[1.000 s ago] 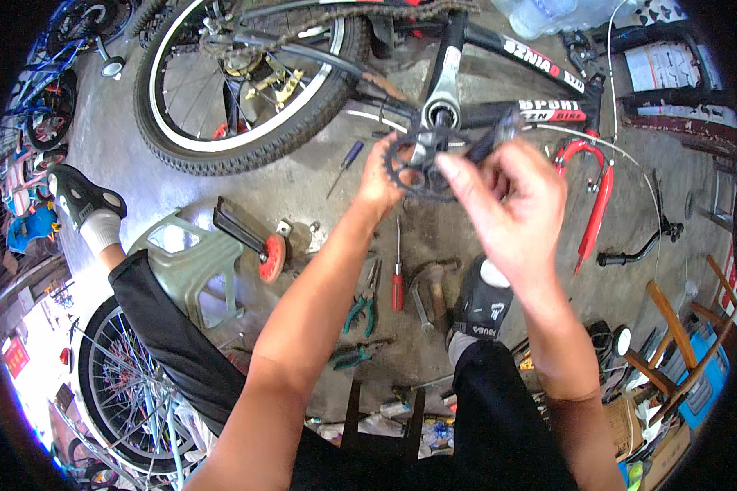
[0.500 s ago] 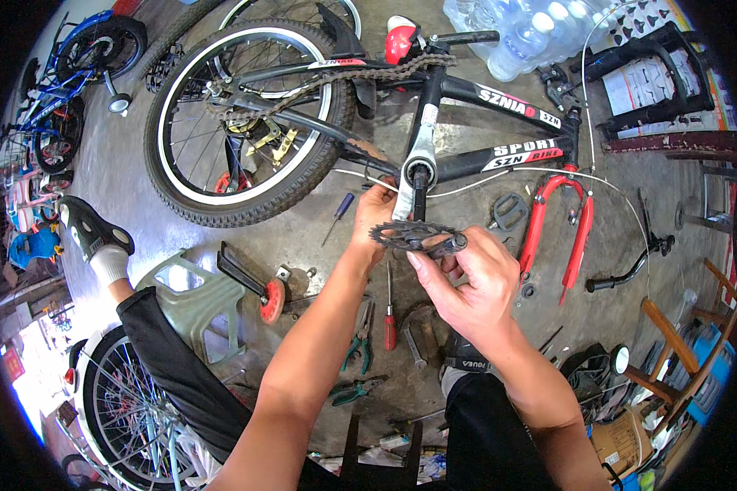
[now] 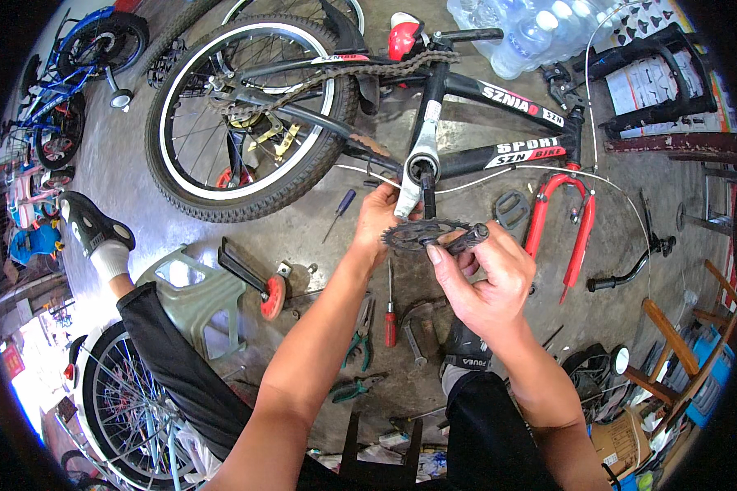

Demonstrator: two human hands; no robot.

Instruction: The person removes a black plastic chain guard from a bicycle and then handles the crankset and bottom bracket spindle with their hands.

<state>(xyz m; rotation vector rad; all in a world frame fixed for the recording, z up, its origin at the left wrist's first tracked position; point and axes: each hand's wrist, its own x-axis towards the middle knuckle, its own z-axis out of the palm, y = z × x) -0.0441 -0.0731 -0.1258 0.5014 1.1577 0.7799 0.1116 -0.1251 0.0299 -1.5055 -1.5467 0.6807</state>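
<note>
A black bicycle frame (image 3: 467, 155) lies on its side on the floor, with its round bottom bracket shell (image 3: 422, 166) facing up. My right hand (image 3: 487, 278) pinches a black crankset by its crank arm (image 3: 468, 239), beside the toothed chainring (image 3: 405, 235). The crankset's black shaft reaches up from the chainring to the opening of the shell. My left hand (image 3: 377, 217) is closed around the pale lower end of the frame, just below the shell; some of its fingertips are hidden behind it. A loose chain (image 3: 303, 88) hangs over the rear wheel (image 3: 157, 139).
On the floor lie a blue screwdriver (image 3: 340, 213), a red-handled screwdriver (image 3: 391, 323), pliers (image 3: 358, 389), a wrench (image 3: 413, 340) and a pedal (image 3: 511, 209). A red fork (image 3: 540, 217) is at right. A green stool (image 3: 172, 299) and training wheel (image 3: 273, 301) stand left.
My right hand has shifted slightly right with the crankset, and the chainring has tilted, showing more of its face. The shaft is now angled differently at the shell. My left hand stays put.
</note>
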